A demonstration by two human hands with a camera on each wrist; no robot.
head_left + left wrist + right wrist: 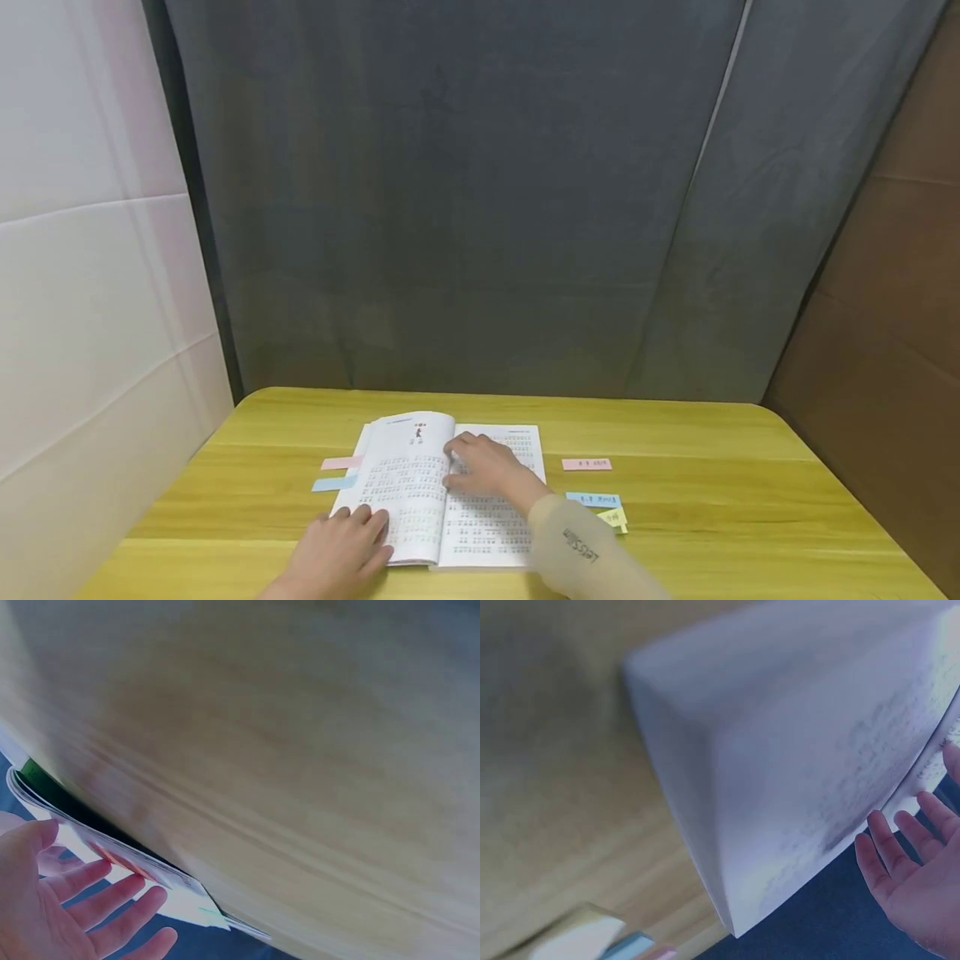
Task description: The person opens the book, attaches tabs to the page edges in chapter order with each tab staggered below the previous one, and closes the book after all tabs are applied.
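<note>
An open book (438, 492) with printed text lies flat on the yellow-green wooden table (712, 517). My left hand (341, 546) rests with straight fingers on the lower left page. My right hand (480, 467) presses flat near the book's spine, fingers on the right page. In the left wrist view, the left hand (67, 896) shows spread fingers by the book's edge (142, 866). The right wrist view is blurred: right hand fingers (911, 859) touch a page (817, 750).
Pink (341, 462) and blue (333, 483) paper slips lie left of the book. Pink (587, 464), blue (592, 500) and yellow (613, 518) slips lie to its right. A grey curtain hangs behind the table; a white wall stands left.
</note>
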